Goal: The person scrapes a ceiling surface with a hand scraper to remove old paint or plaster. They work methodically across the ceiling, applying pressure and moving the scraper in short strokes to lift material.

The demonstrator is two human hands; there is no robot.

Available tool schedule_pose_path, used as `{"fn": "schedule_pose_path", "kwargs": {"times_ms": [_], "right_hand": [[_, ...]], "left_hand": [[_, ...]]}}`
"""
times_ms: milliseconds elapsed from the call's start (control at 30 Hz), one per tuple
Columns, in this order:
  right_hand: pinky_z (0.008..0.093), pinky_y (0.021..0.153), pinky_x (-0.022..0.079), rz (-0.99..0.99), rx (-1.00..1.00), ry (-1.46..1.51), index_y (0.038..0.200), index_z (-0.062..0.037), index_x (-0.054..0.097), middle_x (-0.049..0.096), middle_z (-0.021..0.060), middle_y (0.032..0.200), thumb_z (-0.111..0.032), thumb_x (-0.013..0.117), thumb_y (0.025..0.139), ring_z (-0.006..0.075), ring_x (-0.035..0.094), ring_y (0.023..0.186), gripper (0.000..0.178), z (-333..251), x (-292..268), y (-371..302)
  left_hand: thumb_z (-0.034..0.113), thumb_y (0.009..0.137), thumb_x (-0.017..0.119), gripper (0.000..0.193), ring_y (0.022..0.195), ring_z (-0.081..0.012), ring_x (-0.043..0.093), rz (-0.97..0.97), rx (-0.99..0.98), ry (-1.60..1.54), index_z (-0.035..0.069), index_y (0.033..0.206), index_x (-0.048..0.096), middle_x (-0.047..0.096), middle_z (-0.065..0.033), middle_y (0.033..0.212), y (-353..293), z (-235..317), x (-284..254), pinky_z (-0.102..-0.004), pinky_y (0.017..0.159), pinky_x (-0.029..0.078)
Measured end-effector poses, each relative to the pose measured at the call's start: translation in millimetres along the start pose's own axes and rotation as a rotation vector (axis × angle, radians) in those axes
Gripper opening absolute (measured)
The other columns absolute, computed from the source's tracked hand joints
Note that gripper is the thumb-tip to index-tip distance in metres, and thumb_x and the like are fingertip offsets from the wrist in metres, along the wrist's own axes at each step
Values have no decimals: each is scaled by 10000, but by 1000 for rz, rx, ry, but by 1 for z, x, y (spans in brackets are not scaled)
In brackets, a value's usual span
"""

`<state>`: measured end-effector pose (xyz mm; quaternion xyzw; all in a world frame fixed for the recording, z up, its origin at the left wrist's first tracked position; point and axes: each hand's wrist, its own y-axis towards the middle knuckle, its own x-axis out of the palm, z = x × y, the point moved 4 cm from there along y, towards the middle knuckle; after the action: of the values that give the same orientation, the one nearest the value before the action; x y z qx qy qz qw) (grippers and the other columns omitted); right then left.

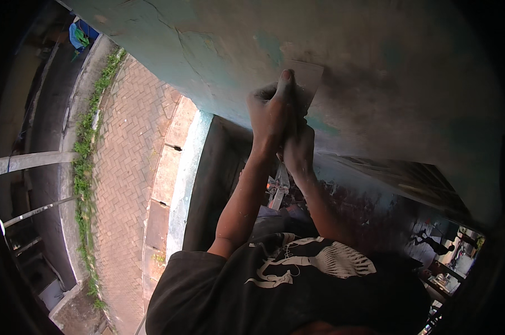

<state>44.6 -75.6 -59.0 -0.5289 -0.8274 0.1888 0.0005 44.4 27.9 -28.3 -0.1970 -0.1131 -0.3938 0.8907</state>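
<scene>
Both my arms reach up toward a patchy wall (208, 61) of worn green and grey-brown. My left hand (270, 111) is closed on a thin, flat, rectangular scraper (308, 81), its thumb extended along the near side. The scraper lies close against the wall; I cannot tell how firmly it presses. Just below, my right hand (299, 148) is closed in front of my left wrist's right side, apparently around the lower end of the same tool. Its handle is hidden by the hands. Grey dust coats both hands.
To the left runs a herringbone brick path (124, 156), bordered by weeds (85, 167) and a concrete kerb. A pale ledge (186, 178) edges a dark recess beside my left arm. Blurred clutter (277, 190) shows between my forearms.
</scene>
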Motion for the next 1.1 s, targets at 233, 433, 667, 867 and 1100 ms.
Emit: {"fn": "schedule_pose_path", "kwargs": {"times_ms": [233,433,667,867,1100], "right_hand": [[354,514,426,-34,-9,-21,982,74,595,546,110,592,-447,397,1066,153,597,571,564,9,-21,0],[362,514,441,57,-88,-56,955,77,588,563,126,586,-449,397,1066,168,606,561,571,0,-14,1],[346,490,400,49,-167,-82,974,29,597,543,79,591,-420,427,1068,165,553,516,490,-1,-7,6],[301,428,330,44,-198,-25,959,20,587,498,21,572,-436,433,1069,94,462,465,494,-15,2,15],[360,516,411,26,-95,-180,977,80,611,542,118,613,-426,397,1077,159,541,545,558,-32,-8,15]], "left_hand": [[437,961,660,554,565,-108,524,16,14,-96,-45,690,641,582,-31,618,-6,-18,8,-284,531,419],[432,976,641,538,558,-133,562,-16,0,-107,-46,729,649,583,-62,612,-2,-5,10,-288,520,442],[416,979,642,536,505,-155,575,9,25,-44,-51,714,639,590,-82,602,-2,-12,3,-307,475,452],[421,979,644,548,562,-118,558,-22,72,-123,-59,715,650,596,-60,605,9,9,-1,-291,530,449],[426,986,632,564,548,-95,504,-14,99,-273,-38,664,626,570,-32,592,7,33,6,-286,511,412]]}}
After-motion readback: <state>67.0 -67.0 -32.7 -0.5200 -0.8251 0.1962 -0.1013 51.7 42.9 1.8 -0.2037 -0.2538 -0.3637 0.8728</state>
